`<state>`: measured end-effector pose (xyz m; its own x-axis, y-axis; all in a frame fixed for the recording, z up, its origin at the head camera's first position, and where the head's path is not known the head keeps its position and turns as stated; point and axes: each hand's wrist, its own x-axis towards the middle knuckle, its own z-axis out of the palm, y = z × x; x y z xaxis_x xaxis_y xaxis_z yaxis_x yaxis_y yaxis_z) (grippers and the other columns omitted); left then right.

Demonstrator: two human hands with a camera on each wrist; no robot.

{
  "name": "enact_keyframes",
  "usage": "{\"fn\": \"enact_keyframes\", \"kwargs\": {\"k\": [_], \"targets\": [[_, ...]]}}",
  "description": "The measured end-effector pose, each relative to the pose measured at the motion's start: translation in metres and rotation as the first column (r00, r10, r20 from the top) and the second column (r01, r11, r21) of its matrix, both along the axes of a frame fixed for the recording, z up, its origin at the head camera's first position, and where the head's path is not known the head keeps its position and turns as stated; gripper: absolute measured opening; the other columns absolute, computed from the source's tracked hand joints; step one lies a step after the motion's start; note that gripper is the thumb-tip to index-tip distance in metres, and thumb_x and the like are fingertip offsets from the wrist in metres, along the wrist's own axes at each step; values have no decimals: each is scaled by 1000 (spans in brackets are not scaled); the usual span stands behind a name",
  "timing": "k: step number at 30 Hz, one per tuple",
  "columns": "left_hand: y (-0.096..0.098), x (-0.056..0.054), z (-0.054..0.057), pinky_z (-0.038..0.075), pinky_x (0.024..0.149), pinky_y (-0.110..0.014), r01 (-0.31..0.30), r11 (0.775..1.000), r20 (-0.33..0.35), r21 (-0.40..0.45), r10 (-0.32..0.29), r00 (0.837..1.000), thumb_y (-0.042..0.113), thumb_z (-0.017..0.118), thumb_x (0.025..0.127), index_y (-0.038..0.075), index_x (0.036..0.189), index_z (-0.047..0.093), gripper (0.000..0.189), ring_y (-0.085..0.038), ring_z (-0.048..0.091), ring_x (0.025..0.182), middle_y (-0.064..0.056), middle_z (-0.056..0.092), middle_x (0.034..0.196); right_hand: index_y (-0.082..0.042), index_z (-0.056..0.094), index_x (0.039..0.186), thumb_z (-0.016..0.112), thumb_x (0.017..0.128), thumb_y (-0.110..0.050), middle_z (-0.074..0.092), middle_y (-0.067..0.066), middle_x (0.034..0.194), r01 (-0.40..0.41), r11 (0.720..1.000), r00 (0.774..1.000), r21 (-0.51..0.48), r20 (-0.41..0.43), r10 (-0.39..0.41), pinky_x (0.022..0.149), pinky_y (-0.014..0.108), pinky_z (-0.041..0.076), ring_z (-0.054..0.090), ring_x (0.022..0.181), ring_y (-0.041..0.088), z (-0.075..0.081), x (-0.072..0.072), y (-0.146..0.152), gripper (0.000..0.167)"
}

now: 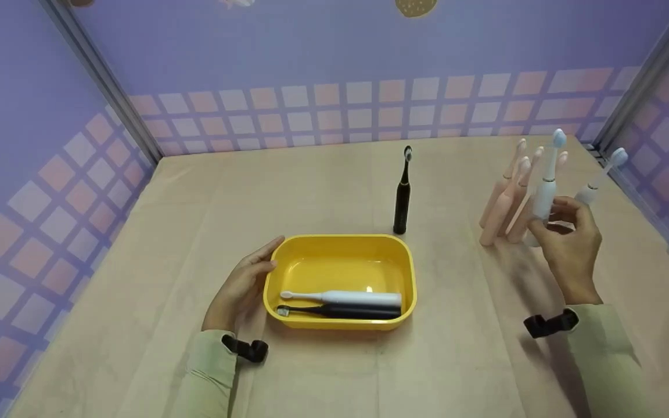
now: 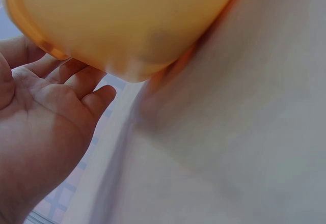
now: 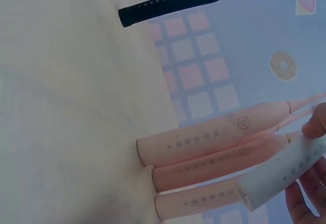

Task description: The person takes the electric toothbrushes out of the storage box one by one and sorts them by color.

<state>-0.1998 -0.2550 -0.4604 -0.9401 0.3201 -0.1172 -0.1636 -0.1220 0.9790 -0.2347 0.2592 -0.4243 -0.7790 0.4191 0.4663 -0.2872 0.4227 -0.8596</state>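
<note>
My right hand [image 1: 572,247] pinches a white electric toothbrush [image 1: 544,200] by its handle between thumb and fingers, brush head up. In the right wrist view, its bare base shows above the table, beside the pink electric toothbrushes [image 3: 214,132]. Several of these pink ones stand upright in a group just left of the hand. My left hand [image 1: 243,287] rests against the left side of a yellow bin [image 1: 340,237], its fingers along the outside near the rim. Inside the bin, a white toothbrush [image 1: 360,298] and a black toothbrush [image 1: 360,312] lie side by side along the near wall.
Another black electric toothbrush [image 1: 402,203] stands upright behind the bin's right corner. A second white toothbrush [image 1: 591,191] stands right of the group, partly hidden by my right hand. Checkered panels [image 1: 334,110] border the pale table [image 1: 241,197] at the back and sides.
</note>
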Motion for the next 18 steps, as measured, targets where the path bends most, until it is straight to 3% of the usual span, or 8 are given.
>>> {"fn": "enact_keyframes", "kwargs": {"k": [10,18], "targets": [[0,0,0,25,118,-35,2,1000,-5,-16,-3,1000,5,38,99,12,154,22,58,-21,21,148,-4,16,162,-5,60,117,70,79,-2,55,-16,97,97,994,995,-54,-21,-99,75,12,48,56,88,1,-8,-3,14,39],[0,2,1,33,113,-28,-25,999,5,-27,25,1000,8,40,99,14,154,26,56,-17,26,146,1,20,161,-10,59,115,69,79,-2,54,-15,96,158,981,987,-109,-2,-159,77,12,49,55,89,1,-13,-5,25,38]]}}
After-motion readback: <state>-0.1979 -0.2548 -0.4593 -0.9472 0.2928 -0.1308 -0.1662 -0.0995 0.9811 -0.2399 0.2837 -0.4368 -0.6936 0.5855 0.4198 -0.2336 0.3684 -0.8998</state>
